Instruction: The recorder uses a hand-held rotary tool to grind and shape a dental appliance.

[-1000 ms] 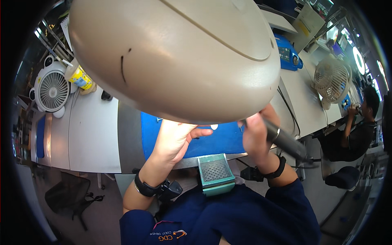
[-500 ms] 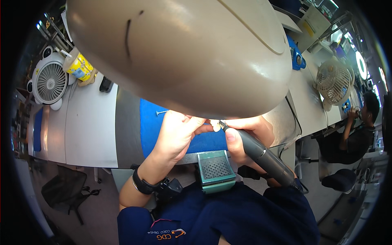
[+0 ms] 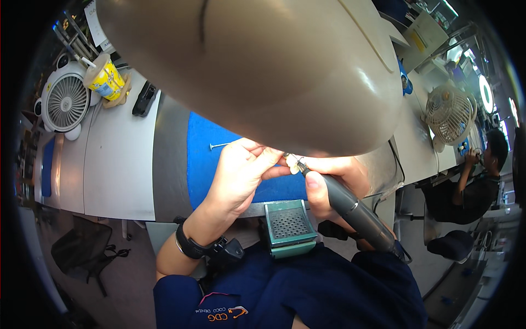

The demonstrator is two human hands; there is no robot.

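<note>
In my right hand (image 3: 339,181) is a dark grey rotary handpiece (image 3: 350,203), its fingers closed around the front end. My left hand (image 3: 241,170) is closed in a pinch on a small cream tooth-shaped dental piece (image 3: 293,164). The handpiece tip meets or nearly meets this piece; I cannot tell if they touch. Both hands are over a blue mat (image 3: 205,159). Left of my left hand, a thin metal pin-like tool (image 3: 219,145) lies on the mat. A large beige lamp hood (image 3: 263,82) hangs above and hides the far part of the mat.
A green tray with a perforated plate (image 3: 291,225) juts from the table edge toward me. To the left stand a white fan (image 3: 66,100), a yellow cup (image 3: 107,79) and a black object (image 3: 144,98). A beige fan (image 3: 450,112) and a seated person (image 3: 485,175) are at right.
The lamp hood appears shifted slightly right and up in the view, showing more of the dental piece and the mat. Both hands keep their holds, with only slight movement.
</note>
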